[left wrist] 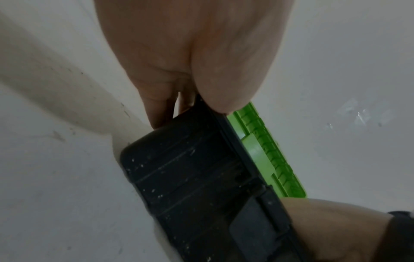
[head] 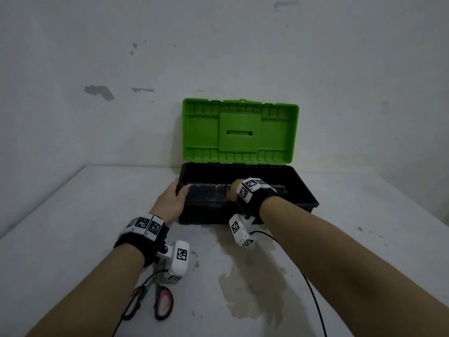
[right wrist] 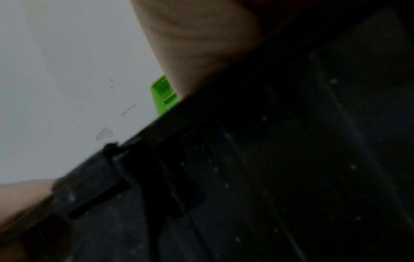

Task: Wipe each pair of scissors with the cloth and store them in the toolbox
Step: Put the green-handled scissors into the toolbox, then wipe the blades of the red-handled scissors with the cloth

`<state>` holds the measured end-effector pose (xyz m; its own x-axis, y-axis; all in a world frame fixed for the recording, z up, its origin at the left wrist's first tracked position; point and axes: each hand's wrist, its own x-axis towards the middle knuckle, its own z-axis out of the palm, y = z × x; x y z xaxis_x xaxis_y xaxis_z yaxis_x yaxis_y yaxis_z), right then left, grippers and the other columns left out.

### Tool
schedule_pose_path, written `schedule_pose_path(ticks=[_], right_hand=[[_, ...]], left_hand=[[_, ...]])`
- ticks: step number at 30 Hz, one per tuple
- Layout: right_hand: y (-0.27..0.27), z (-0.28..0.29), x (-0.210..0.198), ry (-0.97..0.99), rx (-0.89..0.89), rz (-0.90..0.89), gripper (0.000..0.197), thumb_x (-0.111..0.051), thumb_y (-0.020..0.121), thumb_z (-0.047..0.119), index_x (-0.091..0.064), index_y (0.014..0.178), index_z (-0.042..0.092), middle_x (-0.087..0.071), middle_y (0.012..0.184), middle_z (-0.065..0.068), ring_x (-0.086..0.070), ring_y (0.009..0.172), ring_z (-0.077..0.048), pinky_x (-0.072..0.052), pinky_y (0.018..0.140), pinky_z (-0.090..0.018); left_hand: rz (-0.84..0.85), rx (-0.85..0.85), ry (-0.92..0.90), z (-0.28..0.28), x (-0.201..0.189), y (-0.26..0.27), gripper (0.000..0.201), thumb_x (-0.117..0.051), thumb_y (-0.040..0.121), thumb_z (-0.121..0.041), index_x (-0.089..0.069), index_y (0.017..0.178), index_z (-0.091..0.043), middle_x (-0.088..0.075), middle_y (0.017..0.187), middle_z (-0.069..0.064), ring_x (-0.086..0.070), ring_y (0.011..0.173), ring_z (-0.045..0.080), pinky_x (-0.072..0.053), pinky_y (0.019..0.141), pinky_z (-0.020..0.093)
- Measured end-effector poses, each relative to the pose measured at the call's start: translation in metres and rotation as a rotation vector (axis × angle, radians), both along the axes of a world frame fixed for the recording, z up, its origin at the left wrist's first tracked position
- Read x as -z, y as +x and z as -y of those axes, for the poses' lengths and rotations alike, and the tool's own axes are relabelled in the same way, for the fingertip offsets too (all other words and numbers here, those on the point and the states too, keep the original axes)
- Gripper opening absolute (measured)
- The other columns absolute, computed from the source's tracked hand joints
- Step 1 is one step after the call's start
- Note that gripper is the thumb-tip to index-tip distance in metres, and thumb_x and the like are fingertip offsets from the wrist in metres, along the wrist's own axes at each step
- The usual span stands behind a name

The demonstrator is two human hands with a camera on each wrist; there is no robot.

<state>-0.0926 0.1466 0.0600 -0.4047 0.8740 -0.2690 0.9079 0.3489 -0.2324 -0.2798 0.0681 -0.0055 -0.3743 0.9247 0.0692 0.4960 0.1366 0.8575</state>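
my left hand (head: 170,201) grips the near left corner of the toolbox (head: 302,188), thumb over the rim and fingers (left wrist: 156,109) down the outer wall. my right hand (head: 234,190) reaches over the front rim into the black tub; i cannot tell whether its fingers hold anything. the green lid (head: 239,132) stands open against a scuffed, patchy white wall (head: 97,57). the toolbox sits at the back of the pale desk (head: 60,227), which carries a brownish stain (head: 252,285). red-handled scissors (head: 155,301) lie near my left forearm.
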Motion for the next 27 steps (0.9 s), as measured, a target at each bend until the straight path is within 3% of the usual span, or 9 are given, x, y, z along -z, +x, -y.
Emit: schedule_pose_path(ticks=[1, 3, 5, 8, 12, 15, 19, 22, 27], right_hand=[[0.001, -0.002, 0.000, 0.009, 0.021, -0.040, 0.035, -0.058, 0.092, 0.029, -0.062, 0.117, 0.004, -0.060, 0.122, -0.018, -0.057, 0.108, -0.032, -0.045, 0.090, -0.039], [0.005, 0.001, -0.003, 0.062, 0.073, -0.116, 0.028, -0.063, 0.088, 0.036, -0.065, 0.086, 0.008, -0.065, 0.085, -0.011, -0.060, 0.072, -0.023, -0.049, 0.062, -0.030], [0.014, 0.014, -0.008, 0.135, 0.146, -0.183, 0.031, -0.064, 0.087, 0.036, -0.062, 0.079, 0.007, -0.060, 0.073, -0.006, -0.056, 0.058, -0.020, -0.049, 0.054, -0.025], [0.049, 0.055, -0.013, 0.302, 0.125, -0.282, 0.029, -0.057, 0.088, 0.038, -0.068, 0.088, 0.011, -0.066, 0.085, -0.007, -0.063, 0.074, -0.026, -0.057, 0.071, -0.037], [0.121, 0.114, 0.004, 0.334, 0.176, -0.372, 0.032, -0.056, 0.089, 0.045, -0.070, 0.085, 0.016, -0.069, 0.084, -0.005, -0.064, 0.080, -0.025, -0.054, 0.073, -0.033], [0.173, 0.137, 0.019, 0.300, 0.266, -0.318, 0.036, -0.056, 0.088, 0.048, -0.070, 0.100, 0.017, -0.069, 0.100, -0.007, -0.064, 0.092, -0.027, -0.051, 0.079, -0.031], [0.225, 0.145, 0.035, 0.311, 0.317, -0.166, 0.041, -0.056, 0.089, 0.043, -0.064, 0.115, 0.012, -0.062, 0.120, -0.011, -0.058, 0.108, -0.030, -0.050, 0.090, -0.037], [0.244, 0.140, 0.045, 0.274, 0.360, -0.084, 0.044, -0.056, 0.087, 0.042, -0.058, 0.120, 0.012, -0.053, 0.127, -0.014, -0.054, 0.112, -0.032, -0.050, 0.089, -0.039], [0.254, 0.128, 0.054, 0.244, 0.356, 0.020, 0.047, -0.052, 0.088, 0.047, -0.053, 0.120, 0.012, -0.059, 0.120, -0.012, -0.055, 0.108, -0.031, -0.047, 0.079, -0.035]], left_hand=[[-0.002, 0.004, -0.003, 0.002, -0.002, 0.000, 0.039, -0.040, 0.106, -0.034, -0.049, 0.142, -0.021, -0.061, 0.136, 0.012, -0.057, 0.121, 0.028, -0.042, 0.094, 0.032], [-0.029, -0.013, -0.025, 0.009, -0.007, 0.001, 0.040, -0.039, 0.107, -0.033, -0.050, 0.141, -0.017, -0.058, 0.139, 0.015, -0.054, 0.128, 0.030, -0.039, 0.097, 0.033], [-0.052, -0.060, -0.060, 0.022, -0.011, 0.004, 0.049, -0.039, 0.107, -0.035, -0.043, 0.148, -0.008, -0.049, 0.149, 0.017, -0.046, 0.138, 0.031, -0.034, 0.107, 0.034], [-0.068, -0.083, -0.061, 0.047, -0.012, 0.016, 0.055, -0.043, 0.106, -0.036, -0.037, 0.152, -0.005, -0.046, 0.151, 0.018, -0.044, 0.138, 0.031, -0.033, 0.110, 0.035], [-0.123, -0.053, -0.082, 0.087, -0.006, 0.033, 0.055, -0.050, 0.103, -0.035, -0.041, 0.150, -0.008, -0.049, 0.148, 0.017, -0.047, 0.135, 0.032, -0.036, 0.110, 0.038], [-0.237, -0.048, -0.158, 0.119, 0.003, 0.043, 0.053, -0.054, 0.101, -0.032, -0.044, 0.149, -0.009, -0.049, 0.149, 0.015, -0.047, 0.136, 0.032, -0.035, 0.112, 0.039], [-0.329, -0.061, -0.239, 0.151, 0.009, 0.052, 0.048, -0.055, 0.101, -0.027, -0.049, 0.144, -0.008, -0.052, 0.146, 0.015, -0.049, 0.133, 0.032, -0.036, 0.110, 0.038], [-0.432, -0.084, -0.309, 0.164, 0.011, 0.054, 0.045, -0.053, 0.101, -0.019, -0.049, 0.144, -0.006, -0.050, 0.148, 0.018, -0.047, 0.135, 0.034, -0.035, 0.112, 0.038], [-0.605, -0.155, -0.468, 0.175, 0.011, 0.046, 0.048, -0.058, 0.097, -0.019, -0.050, 0.142, -0.003, -0.048, 0.149, 0.017, -0.047, 0.136, 0.033, -0.036, 0.110, 0.036]])
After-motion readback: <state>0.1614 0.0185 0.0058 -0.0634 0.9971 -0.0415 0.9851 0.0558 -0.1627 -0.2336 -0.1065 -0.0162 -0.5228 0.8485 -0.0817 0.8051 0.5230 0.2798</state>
